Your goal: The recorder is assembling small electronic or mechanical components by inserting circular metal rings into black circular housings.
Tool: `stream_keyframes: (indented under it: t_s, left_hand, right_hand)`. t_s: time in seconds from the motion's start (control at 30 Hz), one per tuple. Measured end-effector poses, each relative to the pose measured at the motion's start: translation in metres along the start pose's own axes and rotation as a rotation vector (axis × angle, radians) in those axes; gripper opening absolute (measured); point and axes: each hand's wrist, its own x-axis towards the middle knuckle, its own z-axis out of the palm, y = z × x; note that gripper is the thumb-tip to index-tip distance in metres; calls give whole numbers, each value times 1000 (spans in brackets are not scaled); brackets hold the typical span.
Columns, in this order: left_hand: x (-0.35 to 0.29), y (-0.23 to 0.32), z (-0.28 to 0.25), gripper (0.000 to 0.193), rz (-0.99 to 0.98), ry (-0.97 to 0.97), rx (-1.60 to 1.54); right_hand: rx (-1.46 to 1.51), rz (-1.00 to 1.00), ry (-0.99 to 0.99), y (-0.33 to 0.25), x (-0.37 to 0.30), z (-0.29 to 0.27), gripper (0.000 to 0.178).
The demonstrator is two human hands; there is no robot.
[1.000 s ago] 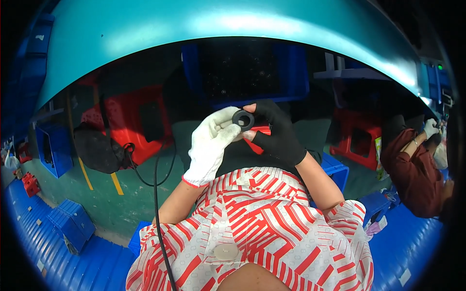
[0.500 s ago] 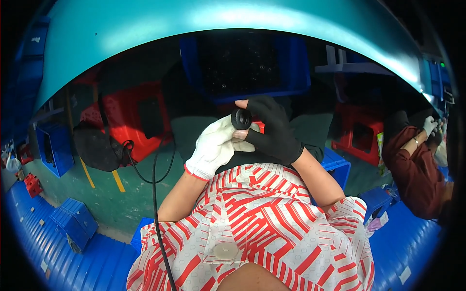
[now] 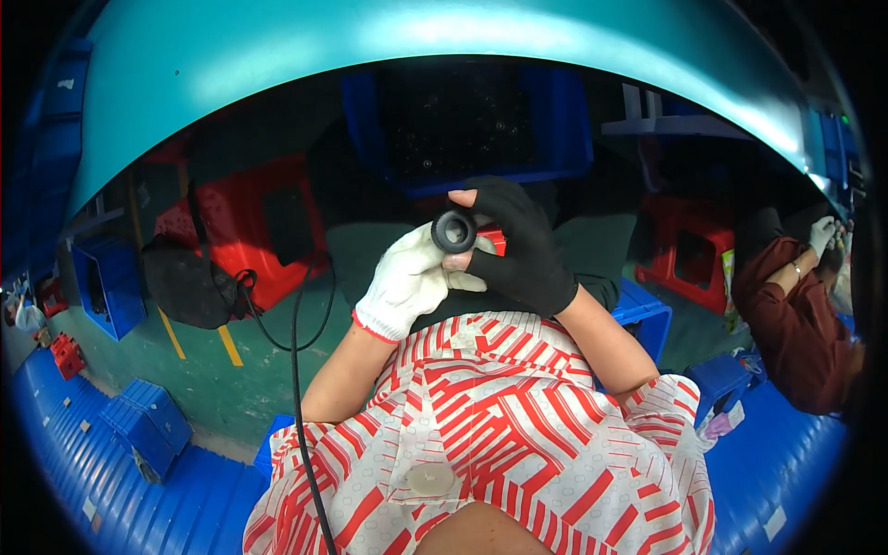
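Observation:
A small black ring-shaped part [image 3: 437,234] is held up in front of my body, its round opening facing me with something pale showing through it. My right hand [image 3: 523,248], in a black glove with bare fingertips, pinches the part between a finger at its upper edge and the thumb at its lower edge. My left hand [image 3: 404,282] wears a white knitted glove. Its fingers are closed against the part's left and under side, partly hidden behind it and the right thumb. Beyond both hands, a blue bin [image 3: 564,120] contains many small dark pieces.
A teal table edge [image 3: 277,74] curves across the top. Red stools [image 3: 296,180] stand at left and right, with a black bag [image 3: 185,282] by the left one. A black cable [image 3: 298,407] hangs down my front. Blue crates [image 3: 145,421] sit around. Another person [image 3: 795,314] works at right.
The black ring-shaped part has tilted and shifted slightly left, so its opening faces me more fully. Both hands keep their hold in nearly the same place.

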Motion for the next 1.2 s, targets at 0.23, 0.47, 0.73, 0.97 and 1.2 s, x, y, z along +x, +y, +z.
stream_keyframes:
  t_s: [0.23, 0.47, 0.73, 0.97, 1.2]
  left_hand:
    - [0, 2, -3, 31, 31, -61, -87]
    - [-1, 10, 11, 38, 162, 92, 123]
    - [-1, 10, 13, 35, 276, 151, 307]
    - [0, 12, 16, 36, 317, 152, 345]
    - [1, 12, 19, 37, 341, 160, 334]
  right_hand:
    - [84, 46, -5, 3, -2, 2, 59]
    - [51, 45, 29, 12, -4, 2, 55]
    - [163, 94, -1, 16, -8, 3, 57]
    - [261, 261, 26, 16, -10, 4, 52]
    - [215, 216, 20, 16, -8, 3, 43]
